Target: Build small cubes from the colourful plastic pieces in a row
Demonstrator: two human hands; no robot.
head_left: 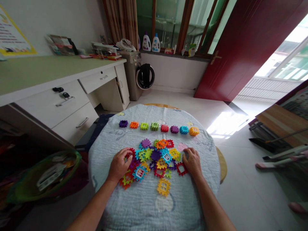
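A pile of flat, toothed plastic building tiles (pixel 156 157) in many colours lies in the middle of a round table covered with a pale blue quilted cloth (pixel 144 205). Beyond the pile, a row of several small assembled cubes (pixel 158 127) runs left to right, from purple to orange. My left hand (pixel 119 164) rests knuckles-up on the left edge of the pile, fingers curled over red and purple tiles. At the pile's right edge my right hand (pixel 192 161) lies with curled fingers beside a red frame tile (pixel 181 168). A yellow window tile (pixel 164 186) lies nearest me.
A white desk with drawers (pixel 64 96) stands at the left, with a green basket (pixel 43 179) on the floor below it. A washing machine (pixel 139 77) is at the back. A red door (pixel 240 48) stands open at the right, near a wooden bench (pixel 279 123).
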